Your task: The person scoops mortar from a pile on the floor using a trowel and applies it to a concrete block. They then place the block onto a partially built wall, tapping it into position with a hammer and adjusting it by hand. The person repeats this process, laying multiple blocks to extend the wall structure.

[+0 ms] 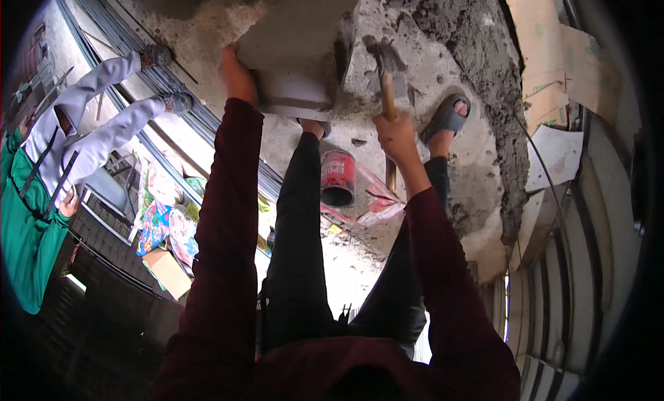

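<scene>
My right hand (398,136) is closed around the wooden handle of a hammer (389,90). The hammer's dark metal head points away from me, over the rough concrete, and the handle's lower end shows below my fist. At the left side of a large grey, box-shaped block (294,52), my left hand (238,74) grips the edge; its fingers are partly hidden and slightly blurred. The block looks like concrete, with a smooth top and a paler near face. Between my legs lies a red paint can (338,178), its dark open mouth toward me.
My sandalled foot (446,117) is right of the hammer. A ridge of wet-looking grey mortar (470,41) runs along the right, beside cardboard sheets (546,55). Long metal bars (117,45) lie at left. A person in a green top (41,221) sits there, near colourful plastic bags (162,225).
</scene>
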Motion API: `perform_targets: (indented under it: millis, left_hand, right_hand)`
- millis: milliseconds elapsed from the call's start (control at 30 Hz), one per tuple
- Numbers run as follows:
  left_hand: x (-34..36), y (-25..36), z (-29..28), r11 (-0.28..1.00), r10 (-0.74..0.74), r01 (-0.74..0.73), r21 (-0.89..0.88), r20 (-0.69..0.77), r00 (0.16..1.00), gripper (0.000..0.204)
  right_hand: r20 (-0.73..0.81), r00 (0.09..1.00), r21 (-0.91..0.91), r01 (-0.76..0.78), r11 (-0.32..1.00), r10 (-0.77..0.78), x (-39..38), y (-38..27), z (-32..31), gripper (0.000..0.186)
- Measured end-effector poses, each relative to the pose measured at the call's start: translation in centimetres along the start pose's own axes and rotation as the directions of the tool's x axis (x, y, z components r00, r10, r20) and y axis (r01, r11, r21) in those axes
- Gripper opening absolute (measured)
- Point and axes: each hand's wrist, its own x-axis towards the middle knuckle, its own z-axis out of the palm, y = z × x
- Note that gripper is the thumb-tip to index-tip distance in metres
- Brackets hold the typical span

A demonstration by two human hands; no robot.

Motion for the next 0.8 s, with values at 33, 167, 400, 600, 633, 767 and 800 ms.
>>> perform_targets:
  millis: [33,167,400,600,633,767,800]
  left_hand:
    - [0.8,-0.3,-0.3,1.000,-0.020,0.020,-0.006,0.005,1.000,0.051]
    - [1.6,-1.0,-0.6,0.999,-0.004,0.005,-0.038,0.012,1.000,0.048]
    - [0.3,-3.8,-1.3,0.992,0.125,-0.126,-0.023,-0.032,0.992,0.055]
    - [-1.4,-7.6,-3.6,0.985,0.028,-0.029,-0.171,-0.010,1.000,0.053]
    - [-1.3,-8.6,-4.2,0.980,0.008,-0.014,-0.199,-0.030,1.000,0.053]
    - [-2.2,-11.2,-5.0,0.974,-0.044,0.015,-0.225,-0.125,0.991,0.054]
    - [-2.6,-11.7,-5.5,0.979,-0.031,0.015,-0.201,-0.078,0.996,0.054]
  right_hand:
    - [-0.018,0.999,0.050,0.038,0.998,-0.037,-1.0,-2.4,-0.7,0.022]
    - [-0.160,0.926,0.273,0.374,0.886,-0.342,-3.5,-9.9,-3.4,0.017]
    - [-0.208,0.910,0.001,0.366,0.931,-0.358,4.7,-9.6,-1.6,0.025]
    - [0.103,0.993,-0.302,0.083,0.950,-0.054,6.0,-8.0,-3.9,0.039]
    - [0.112,0.991,-0.310,0.108,0.945,-0.077,5.2,-9.0,-4.3,0.039]
    - [0.007,0.893,-0.405,0.414,0.815,-0.450,3.1,-13.7,-6.3,0.041]
    - [-0.040,0.896,-0.337,0.404,0.851,-0.441,2.3,-15.1,-6.1,0.038]
